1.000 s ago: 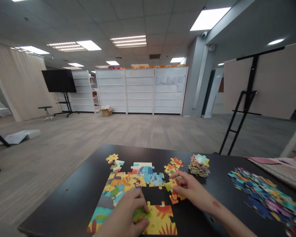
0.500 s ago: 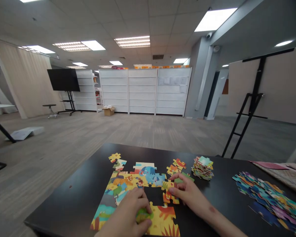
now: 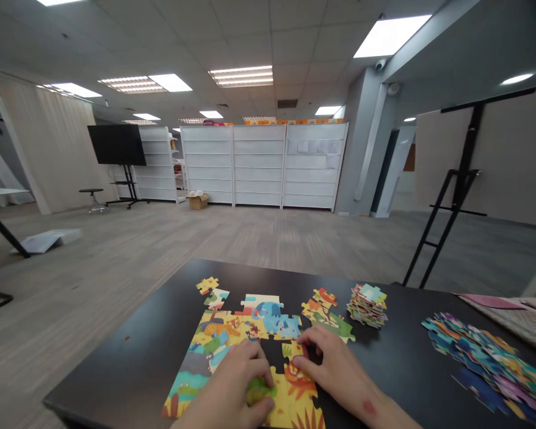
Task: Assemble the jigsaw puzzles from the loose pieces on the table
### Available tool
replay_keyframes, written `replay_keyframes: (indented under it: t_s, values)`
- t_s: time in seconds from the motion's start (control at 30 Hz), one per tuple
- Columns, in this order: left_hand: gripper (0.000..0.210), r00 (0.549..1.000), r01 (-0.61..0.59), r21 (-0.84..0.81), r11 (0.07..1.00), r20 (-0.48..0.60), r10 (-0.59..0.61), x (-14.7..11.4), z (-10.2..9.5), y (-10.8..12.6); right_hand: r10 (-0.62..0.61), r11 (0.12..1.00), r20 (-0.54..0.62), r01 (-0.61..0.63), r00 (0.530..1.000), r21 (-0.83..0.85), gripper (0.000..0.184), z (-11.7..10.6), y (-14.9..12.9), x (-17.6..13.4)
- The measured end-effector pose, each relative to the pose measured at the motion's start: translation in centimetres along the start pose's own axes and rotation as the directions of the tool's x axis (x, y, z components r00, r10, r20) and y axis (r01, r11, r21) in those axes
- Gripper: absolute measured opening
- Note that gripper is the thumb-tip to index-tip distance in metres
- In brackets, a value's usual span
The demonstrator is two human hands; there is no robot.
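A partly assembled jigsaw puzzle (image 3: 185,381) with cartoon animals lies on the black table. My left hand (image 3: 239,387) rests on its lower middle; the fingers are curved, with the thumb apart from them and a green patch of the picture between. My right hand (image 3: 335,363) grips a yellow-orange puzzle piece (image 3: 293,360) with a lion picture between thumb and fingertips. That piece lies against the lower right section, beside a dark gap (image 3: 272,353). Whether its tabs are locked in cannot be told. The elephant section (image 3: 272,319) sits above the gap.
Loose pieces (image 3: 339,326) lie beyond my right hand, near a stack of pieces (image 3: 367,305). A heap of bluish pieces (image 3: 491,363) and a patterned cloth (image 3: 513,316) are at the right. Two pieces (image 3: 217,298) lie at the puzzle's far left corner.
My right hand has moved left and toward me, bringing the lion piece against the lower right section. The green loose piece at the back is now uncovered. My left hand has stayed in place.
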State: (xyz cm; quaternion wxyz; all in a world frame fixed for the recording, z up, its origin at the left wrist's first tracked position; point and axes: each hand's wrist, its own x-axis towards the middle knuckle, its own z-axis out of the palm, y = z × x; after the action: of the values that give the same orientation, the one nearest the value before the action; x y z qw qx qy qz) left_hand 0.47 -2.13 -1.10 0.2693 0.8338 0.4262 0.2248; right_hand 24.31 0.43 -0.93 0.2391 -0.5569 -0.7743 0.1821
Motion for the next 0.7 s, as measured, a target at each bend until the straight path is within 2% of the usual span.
replay_keyframes:
  t_s: [0.13, 0.43, 0.7]
  values:
    - [0.025, 1.000, 0.010, 0.006, 1.000, 0.013, -0.010, 0.1, 0.0, 0.0, 0.003, 1.000, 0.006, -0.003, 1.000, -0.011, 0.012, 0.1, 0.0, 0.1]
    - [0.024, 1.000, 0.003, 0.010, 1.000, 0.014, -0.004, 0.0, 0.0, 0.0, 0.050, 0.994, -0.012, -0.049, 0.999, 0.101, 0.011, 0.3, 1.3, 0.7]
    - [0.025, 1.000, 0.017, -0.002, 1.000, 0.019, -0.017, 0.0, 0.0, 0.2, 0.087, 0.985, -0.019, -0.083, 0.996, 0.149, 0.014, 0.7, 1.3, 0.8]
